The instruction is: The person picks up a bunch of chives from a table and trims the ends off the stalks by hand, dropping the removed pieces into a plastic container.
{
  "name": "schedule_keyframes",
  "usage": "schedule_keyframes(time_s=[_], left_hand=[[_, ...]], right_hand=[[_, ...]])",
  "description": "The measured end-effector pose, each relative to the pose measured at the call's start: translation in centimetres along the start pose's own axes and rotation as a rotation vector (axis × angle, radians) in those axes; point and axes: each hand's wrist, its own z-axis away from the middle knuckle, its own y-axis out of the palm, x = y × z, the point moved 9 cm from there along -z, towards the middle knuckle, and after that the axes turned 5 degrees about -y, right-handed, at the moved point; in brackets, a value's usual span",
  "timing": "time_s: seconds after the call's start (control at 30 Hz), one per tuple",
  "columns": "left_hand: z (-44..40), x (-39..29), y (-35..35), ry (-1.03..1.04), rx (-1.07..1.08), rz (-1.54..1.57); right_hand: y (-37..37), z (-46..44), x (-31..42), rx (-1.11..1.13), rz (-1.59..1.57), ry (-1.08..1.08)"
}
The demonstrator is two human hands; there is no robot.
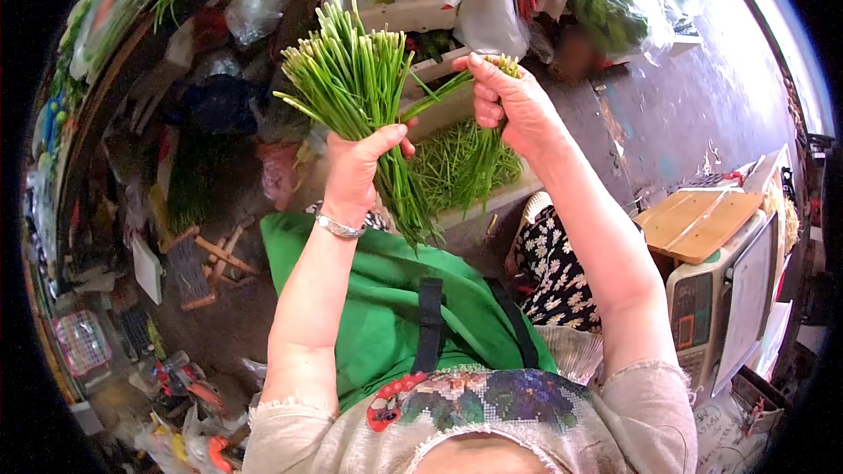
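Observation:
A thick bunch of green stalks (351, 79) is gripped in my left hand (360, 162), its pale cut ends fanned upward and its thin green ends hanging below the fist. My right hand (509, 105), up and to the right, is closed around a smaller bunch (481, 167) that hangs down from it. A few stalks cross the gap between the two hands. Beneath them, a white foam box (518, 193) holds loose green stalks (448, 154).
A green apron (378, 307) covers my lap. At the right stands a weighing scale (694, 316) with a wooden board (700, 224) on top. Bagged leafy greens (615, 0) lie at the upper right. A small wooden stool (215, 263) is on the floor at left.

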Motion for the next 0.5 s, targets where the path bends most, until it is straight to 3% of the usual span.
schedule_keyframes(time_s=[0.07,0.2,0.37,0.43,0.47,0.5], left_hand=[[-0.1,0.2,-0.6,0.010,-0.024,-0.018],[-0.3,0.1,-1.7,0.032,-0.078,-0.026],[-1.0,-0.4,-3.1,0.100,-0.075,-0.073],[-1.1,-0.7,-3.4,0.129,-0.102,-0.072],[-1.0,-1.0,-3.7,0.160,-0.133,-0.073],[-1.0,-1.1,-3.5,0.165,-0.123,-0.056]], right_hand=[[-0.6,0.1,1.5,-0.049,0.218,-0.103],[-2.1,0.5,5.4,-0.182,0.329,-0.342],[-3.6,0.2,7.5,-0.137,0.161,-0.389],[-3.7,0.1,7.0,-0.141,0.073,-0.316],[-3.8,0.1,6.9,-0.141,0.073,-0.315],[-3.9,0.1,7.0,-0.161,0.299,-0.327]])
